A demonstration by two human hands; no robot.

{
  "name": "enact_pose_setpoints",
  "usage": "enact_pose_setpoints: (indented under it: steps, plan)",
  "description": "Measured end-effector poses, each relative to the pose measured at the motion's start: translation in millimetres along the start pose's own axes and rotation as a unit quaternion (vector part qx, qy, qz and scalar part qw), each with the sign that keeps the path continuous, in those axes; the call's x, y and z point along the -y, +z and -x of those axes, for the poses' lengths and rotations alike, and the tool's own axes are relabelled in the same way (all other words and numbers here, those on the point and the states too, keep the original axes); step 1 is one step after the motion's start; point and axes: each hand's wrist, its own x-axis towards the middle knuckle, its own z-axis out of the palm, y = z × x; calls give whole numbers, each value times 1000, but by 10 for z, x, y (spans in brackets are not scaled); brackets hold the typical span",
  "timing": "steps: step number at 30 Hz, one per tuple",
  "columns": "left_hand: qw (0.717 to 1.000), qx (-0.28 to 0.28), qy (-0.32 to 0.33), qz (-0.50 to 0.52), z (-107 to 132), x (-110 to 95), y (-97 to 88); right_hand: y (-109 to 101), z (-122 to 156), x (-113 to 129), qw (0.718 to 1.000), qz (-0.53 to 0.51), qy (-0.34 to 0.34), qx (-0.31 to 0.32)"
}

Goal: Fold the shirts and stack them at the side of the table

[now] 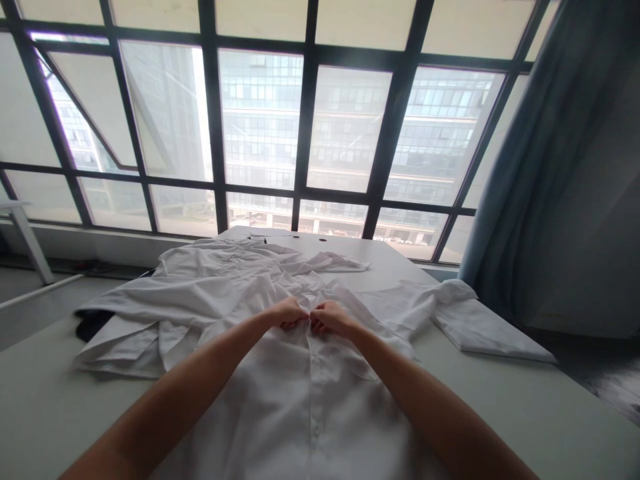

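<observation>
A white button-up shirt (300, 400) lies spread flat on the pale table (525, 400), its button placket running toward me. My left hand (287, 312) and my right hand (330, 317) meet at the upper part of the placket, near the collar. Both are closed in a pinch on the shirt's front edges, knuckles almost touching. One sleeve (480, 320) stretches out to the right. More white shirts (200, 280) lie crumpled behind and to the left.
A dark garment (90, 323) peeks out under the pile at the left. Large framed windows (310, 133) fill the wall behind the table. A blue-grey curtain (550, 167) hangs at the right. A white table leg (30, 243) stands at far left.
</observation>
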Motion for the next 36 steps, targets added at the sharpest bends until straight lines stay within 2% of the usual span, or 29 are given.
enact_pose_setpoints:
  steps: [4, 8, 12, 18, 25, 30, 36]
  plan:
    - [996, -17, 52, 74, 36, 129, 56, 3, -13, -182, 996, -34, -80, -11]
    - [990, -30, 95, 96, 35, 213, 107, 8, -61, -270, 993, -40, -111, -26]
    - [989, -63, 116, 72, -25, 264, 157, 28, -62, -278, 991, -35, -130, -28]
    - [986, -81, 122, 76, -76, 296, 191, 38, -41, -261, 989, -76, -124, -17]
    - [986, -76, 107, 107, -53, 290, 178, 31, -110, -312, 989, -31, -139, -34]
    - [984, -72, 75, 144, -5, 252, 159, 65, -167, -361, 980, 41, -177, -77]
    - [984, -85, 67, 141, -17, 242, 176, 121, -183, -404, 957, 97, -240, -132]
